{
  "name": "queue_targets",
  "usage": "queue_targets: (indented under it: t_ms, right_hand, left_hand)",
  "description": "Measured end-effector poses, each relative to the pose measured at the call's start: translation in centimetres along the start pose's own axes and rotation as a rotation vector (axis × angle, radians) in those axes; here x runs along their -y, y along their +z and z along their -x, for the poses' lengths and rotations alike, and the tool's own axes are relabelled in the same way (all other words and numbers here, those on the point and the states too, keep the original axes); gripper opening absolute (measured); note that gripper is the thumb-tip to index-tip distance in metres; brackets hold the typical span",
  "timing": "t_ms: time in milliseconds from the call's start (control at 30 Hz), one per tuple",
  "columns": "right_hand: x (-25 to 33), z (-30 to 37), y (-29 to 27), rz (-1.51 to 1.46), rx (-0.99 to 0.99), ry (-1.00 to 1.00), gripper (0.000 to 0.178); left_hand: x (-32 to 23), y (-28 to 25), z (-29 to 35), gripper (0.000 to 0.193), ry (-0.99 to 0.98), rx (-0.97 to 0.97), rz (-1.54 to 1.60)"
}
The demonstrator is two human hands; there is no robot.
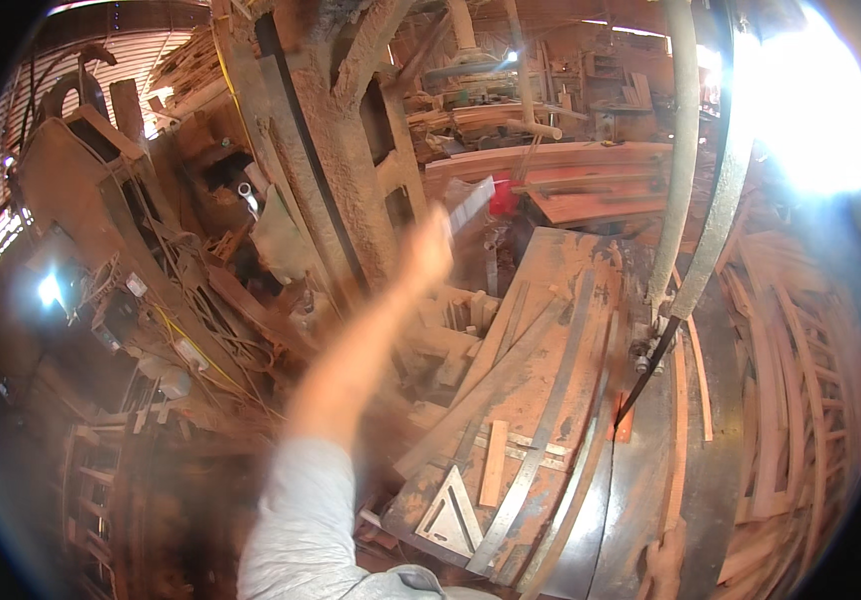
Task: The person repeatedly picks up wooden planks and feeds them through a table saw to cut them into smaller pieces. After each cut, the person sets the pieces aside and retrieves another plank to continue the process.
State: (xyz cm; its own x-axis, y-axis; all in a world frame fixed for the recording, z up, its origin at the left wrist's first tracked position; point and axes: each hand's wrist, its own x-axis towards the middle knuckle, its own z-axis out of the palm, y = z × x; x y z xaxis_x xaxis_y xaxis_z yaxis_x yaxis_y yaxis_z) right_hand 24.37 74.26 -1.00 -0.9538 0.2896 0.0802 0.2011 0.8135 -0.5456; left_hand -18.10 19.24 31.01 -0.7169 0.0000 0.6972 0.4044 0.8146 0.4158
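One pale, blurred strip (472, 207) is extending from the left hand (427, 254), right of the machine column (326, 135); fingers are seemingly clamping its lower end, a sensible hold, since it is probably feeling light and flexible.

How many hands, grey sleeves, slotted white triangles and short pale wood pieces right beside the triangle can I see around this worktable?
Hands: 1, blurred
Grey sleeves: 1
Slotted white triangles: 1
Short pale wood pieces beside the triangle: 1
Total: 4
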Motion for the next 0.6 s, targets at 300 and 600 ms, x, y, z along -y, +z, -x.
queue_targets:
  t_ms: [300,600]
  right_hand:
    - [2.8,-0.6,-0.9,-0.047,0.005,-0.006,0.051]
    - [0.3,-0.3,0.4,-0.075,-0.066,-0.065,0.051]
  left_hand:
    - [-17.2,-24.5,-24.3,0.031,0.250,-0.222,-1.308]
    - [-16.8,-25.7,-25.5,0.020,0.319,-0.299,-1.347]
